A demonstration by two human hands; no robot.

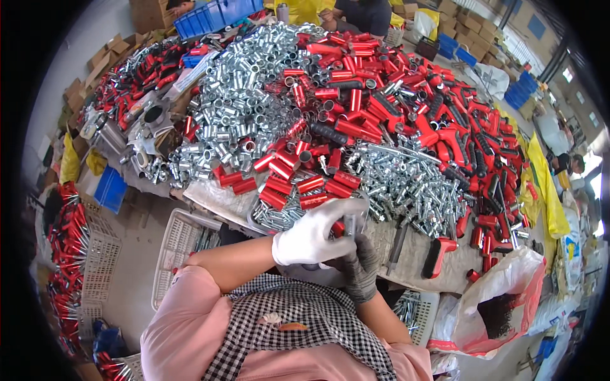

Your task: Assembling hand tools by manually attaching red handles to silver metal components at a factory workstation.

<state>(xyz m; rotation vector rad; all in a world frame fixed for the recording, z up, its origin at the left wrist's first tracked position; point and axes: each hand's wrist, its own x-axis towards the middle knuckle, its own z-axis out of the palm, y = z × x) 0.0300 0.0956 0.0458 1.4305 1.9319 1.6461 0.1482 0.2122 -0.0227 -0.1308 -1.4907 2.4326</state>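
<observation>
My left hand, in a white glove, is closed around a small silver metal cylinder in front of my chest. Just below it, the grey-gloved right hand has its fingers closed at the lower end of the same cylinder; its grip is partly hidden. Directly beyond the hands lie short red tubes on a heap of small silver fittings. To the right spreads a pile of small silver pins and fittings. A red and black pistol-shaped handle lies near the table's front edge.
A big heap of silver sleeves and many red grips cover the table. White plastic baskets stand below at left and right. An open sack holding dark small parts is at right. Other people sit at the far side.
</observation>
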